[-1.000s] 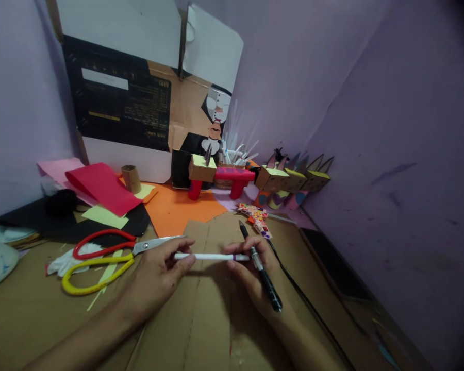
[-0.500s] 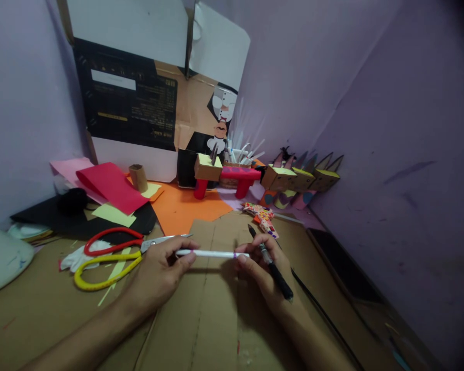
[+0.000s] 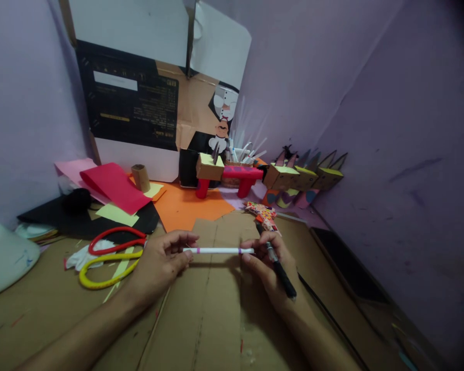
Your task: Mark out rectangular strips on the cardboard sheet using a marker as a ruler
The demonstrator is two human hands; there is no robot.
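My left hand (image 3: 164,265) pinches the left end of a thin white stick (image 3: 218,251) between thumb and fingers. Two purple bands mark the stick, one near each end. At its right end, the thumb and fingertips of my right hand (image 3: 272,268) grip it. A black pen (image 3: 280,273) with a clear section is also tucked in my right hand, slanting across the fingers. Beneath both hands lies a flat cardboard sheet (image 3: 216,319) with a dashed line drawn on it. Scissors (image 3: 112,281) with red and yellow handles rest by my left wrist, their blades hidden behind the hand.
Coloured papers (image 3: 116,188) lie at the back left, near a cardboard tube (image 3: 140,178). An opened printed box (image 3: 127,98) leans on the wall. Cardboard animal figures (image 3: 282,178) stand along the back. A dark flat panel (image 3: 348,265) lies at right.
The left fingers have shifted toward the stick's end, so its left purple band shows more clearly. The view has moved slightly; the right hand keeps its hold on stick and pen.
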